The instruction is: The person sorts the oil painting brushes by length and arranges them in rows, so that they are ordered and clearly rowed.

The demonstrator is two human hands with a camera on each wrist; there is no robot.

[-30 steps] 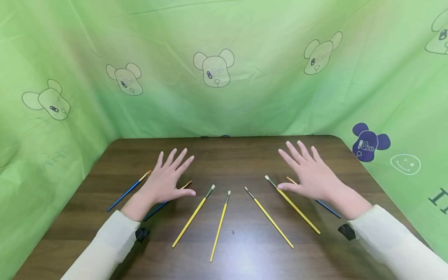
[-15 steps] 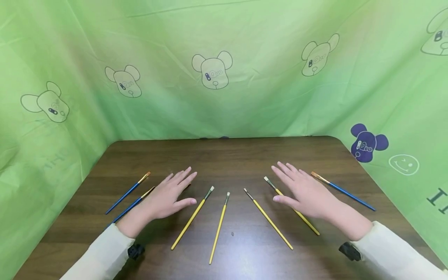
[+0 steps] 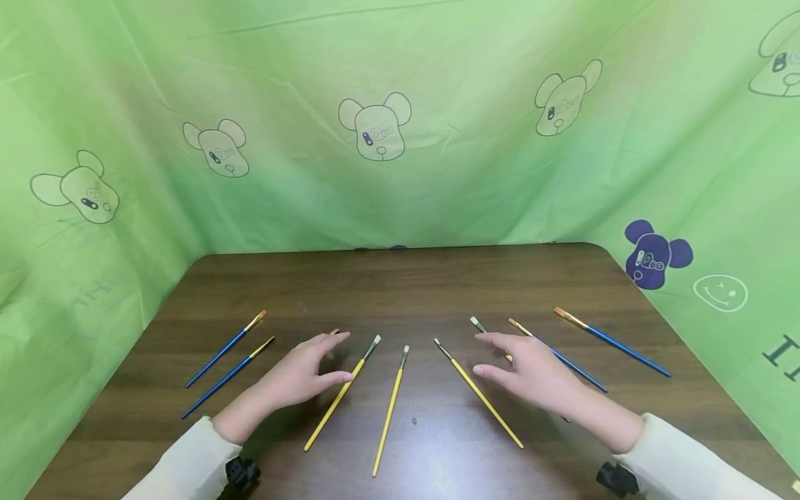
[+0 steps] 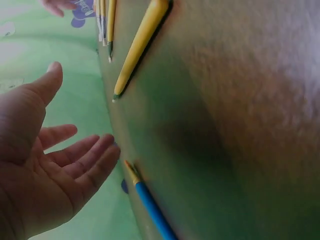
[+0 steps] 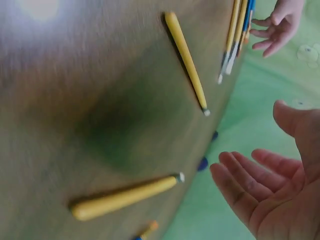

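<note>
My left hand (image 3: 300,375) hovers over the left side of the table, fingers relaxed, holding nothing. It covers most of one blue-handled paintbrush, whose tip shows past its fingers; the left wrist view shows a blue-handled brush (image 4: 152,210) below the fingertips. A yellow-handled paintbrush (image 3: 334,410) lies by the left thumb. My right hand (image 3: 531,364), also holding nothing, hovers with loosely bent fingers over another yellow-handled paintbrush (image 5: 130,197), hiding most of it in the head view. Between the hands lie two more yellow-handled brushes, a left one (image 3: 390,420) and a right one (image 3: 481,396).
Two blue-handled brushes, an outer (image 3: 219,354) and an inner one (image 3: 226,378), lie at the left. On the right lie two more, an inner (image 3: 581,370) and an outer one (image 3: 628,349). A green printed cloth (image 3: 300,201) surrounds the wooden table (image 3: 406,278) at back and sides.
Both hands have drawn back toward the near side, and their spread fingers have relaxed and bent. Blue-handled brushes that the hands and forearms covered now show on both sides.
</note>
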